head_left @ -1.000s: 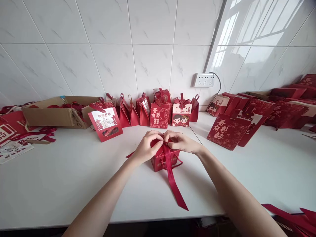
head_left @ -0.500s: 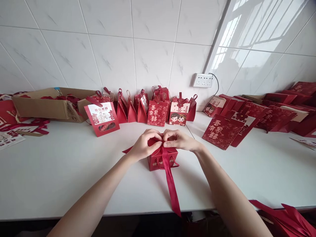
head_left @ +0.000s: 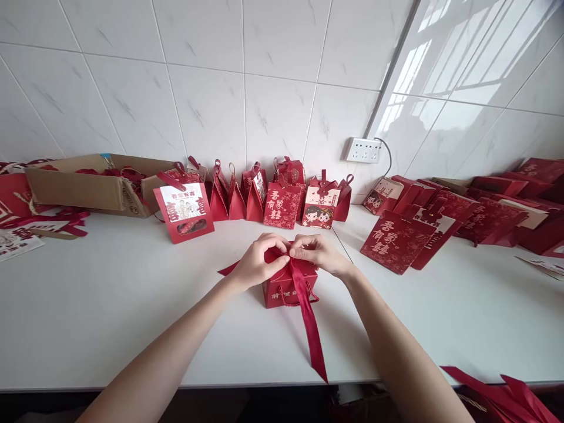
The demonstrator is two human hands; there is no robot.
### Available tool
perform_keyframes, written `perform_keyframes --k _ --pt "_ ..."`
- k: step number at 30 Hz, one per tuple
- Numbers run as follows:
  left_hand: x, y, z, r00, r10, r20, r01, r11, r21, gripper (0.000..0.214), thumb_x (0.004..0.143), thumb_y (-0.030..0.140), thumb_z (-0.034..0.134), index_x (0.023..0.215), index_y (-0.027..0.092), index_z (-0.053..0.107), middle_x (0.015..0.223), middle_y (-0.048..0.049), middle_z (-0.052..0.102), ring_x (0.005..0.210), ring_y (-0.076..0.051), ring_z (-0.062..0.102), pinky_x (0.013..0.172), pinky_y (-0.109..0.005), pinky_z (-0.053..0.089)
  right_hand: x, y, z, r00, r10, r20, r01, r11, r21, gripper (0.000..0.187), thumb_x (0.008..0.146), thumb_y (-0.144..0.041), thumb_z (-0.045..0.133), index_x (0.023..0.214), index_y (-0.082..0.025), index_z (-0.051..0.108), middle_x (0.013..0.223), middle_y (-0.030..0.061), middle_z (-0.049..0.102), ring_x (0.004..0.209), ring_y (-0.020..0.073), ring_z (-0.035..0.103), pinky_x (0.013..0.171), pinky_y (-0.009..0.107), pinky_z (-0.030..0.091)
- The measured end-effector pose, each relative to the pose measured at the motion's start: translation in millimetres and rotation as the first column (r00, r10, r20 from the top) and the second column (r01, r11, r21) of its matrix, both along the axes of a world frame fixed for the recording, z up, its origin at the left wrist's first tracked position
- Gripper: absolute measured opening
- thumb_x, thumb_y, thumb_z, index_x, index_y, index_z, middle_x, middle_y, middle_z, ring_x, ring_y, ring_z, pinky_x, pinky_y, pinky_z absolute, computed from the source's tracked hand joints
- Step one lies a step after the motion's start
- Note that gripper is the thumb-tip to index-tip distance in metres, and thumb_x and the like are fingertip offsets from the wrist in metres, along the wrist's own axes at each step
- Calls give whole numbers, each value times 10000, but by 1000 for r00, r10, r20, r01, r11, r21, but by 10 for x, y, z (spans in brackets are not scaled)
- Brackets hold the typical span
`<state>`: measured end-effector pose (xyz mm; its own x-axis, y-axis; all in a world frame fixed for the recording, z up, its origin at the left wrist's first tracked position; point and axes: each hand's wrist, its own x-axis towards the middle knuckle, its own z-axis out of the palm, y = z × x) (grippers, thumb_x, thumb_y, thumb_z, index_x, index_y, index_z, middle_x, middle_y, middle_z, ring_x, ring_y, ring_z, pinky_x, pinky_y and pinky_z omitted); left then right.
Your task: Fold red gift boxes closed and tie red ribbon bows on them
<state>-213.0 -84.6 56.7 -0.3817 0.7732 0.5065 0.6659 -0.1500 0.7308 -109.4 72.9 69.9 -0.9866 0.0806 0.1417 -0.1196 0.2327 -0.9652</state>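
Note:
A small red gift box with pale characters and a twisted cord handle stands upright on the white table. Across its top lies a dark red ribbon, one tail hanging down the front and past the table's near edge. The other tail sticks out to the left behind my wrist. My left hand pinches the ribbon at the top of the box with thumb and fingertips. Right beside it, my right hand also pinches the ribbon, the fingertips of both hands nearly touching. Fingers partly hide the ribbon's crossing.
Behind the box stands a row of red gift boxes, with a windowed one at left. A cardboard carton is back left. More red boxes crowd the right. A power strip is on the wall; ribbons lie front right.
Both hands stay at the top of the box, with the fingertips shifted slightly. The ribbon's front tail has swung a little to the right. The camera view has tilted slightly.

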Motion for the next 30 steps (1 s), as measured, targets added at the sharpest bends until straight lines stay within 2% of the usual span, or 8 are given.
perform_keyframes --k 6,9,13,17,20,24,27,30 --pt "-9 11 -3 1000 2 6 -2 1000 12 84 736 260 562 773 195 602 954 -72 667 973 -230 594 916 -404 450 -30 111 -127 991 133 -26 -136 977 -162 314 756 -446 681 739 -143 603 537 -67 436 404 34 306 374 195 201" --pt "-15 5 -5 1000 -13 1 13 1000 16 116 738 252 560 810 191 627 958 -76 670 982 -229 594 923 -401 451 -19 139 -137 984 178 -21 -179 970 -165 263 785 -396 661 762 -148 577 578 -56 463 436 44 354 400 191 261" --pt "-17 -10 0 1000 -13 -7 13 1000 3 138 737 249 578 845 205 652 985 -67 670 1009 -237 586 942 -410 442 -9 165 -146 973 224 -47 -229 951 -207 262 722 -297 706 654 -162 493 619 -51 454 493 56 408 443 192 327" --pt "-10 -19 15 1000 -11 8 11 1000 -12 161 738 268 600 874 209 662 1012 -69 657 1028 -244 585 951 -407 442 -27 171 -192 971 200 -129 -234 895 -379 348 679 -253 715 552 -168 402 632 -59 419 431 34 393 375 182 300" --pt "1 -19 21 1000 -13 11 13 1000 -5 162 740 262 592 884 211 647 1005 -68 653 1019 -238 589 945 -397 444 -41 149 -213 978 160 -133 -203 872 -446 348 660 -215 710 538 -170 387 633 -61 435 395 24 365 337 176 287" --pt "20 -14 13 997 67 -26 -66 997 40 193 714 247 598 903 212 574 1020 -63 630 1030 -235 572 956 -403 421 -57 117 -216 983 125 -137 -175 868 -464 303 709 -216 677 583 -180 403 540 -86 408 354 18 277 325 161 248" --pt "28 -12 10 982 167 -94 -163 986 41 147 696 271 635 789 210 540 984 -59 614 1063 -261 548 991 -451 359 -57 102 -207 989 84 -119 -129 885 -447 290 771 -264 656 619 -186 422 455 -106 353 339 23 235 330 154 218" --pt "22 -12 16 967 218 -130 -220 975 -2 152 701 314 663 693 201 560 1032 -62 603 1123 -291 522 1025 -493 296 -47 93 -194 994 55 -97 -91 900 -427 308 795 -349 653 637 -186 445 434 -104 343 346 30 237 337 158 214"
